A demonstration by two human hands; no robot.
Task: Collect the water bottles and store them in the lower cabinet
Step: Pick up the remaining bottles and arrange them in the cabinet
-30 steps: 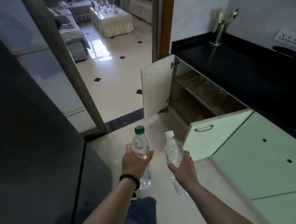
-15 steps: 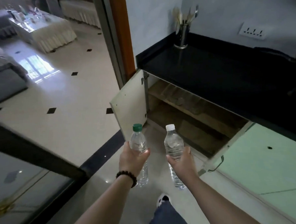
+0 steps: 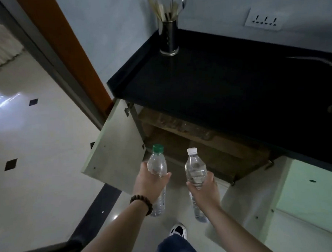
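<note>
My left hand (image 3: 149, 183) grips a clear water bottle with a green cap (image 3: 156, 164), held upright. A second clear bottle with a white cap (image 3: 195, 167) stands upright in the grip of my right hand (image 3: 204, 190). Both bottles hang in front of the open lower cabinet (image 3: 200, 149), just short of its mouth. The cabinet has a wooden shelf with several clear bottles lying on it and a dark lower compartment below.
The cabinet's left door (image 3: 115, 152) swings out wide, and its right door (image 3: 258, 194) is open too. A black countertop (image 3: 225, 82) overhangs the cabinet, with a utensil holder (image 3: 168, 38) at its back. Green cabinet fronts (image 3: 314, 186) lie right; my shoe (image 3: 177, 231) is on the tiled floor.
I have moved closer to the cabinet and turned toward it; the opening now sits directly behind the bottles. Both hands keep the same grip on their bottles.
</note>
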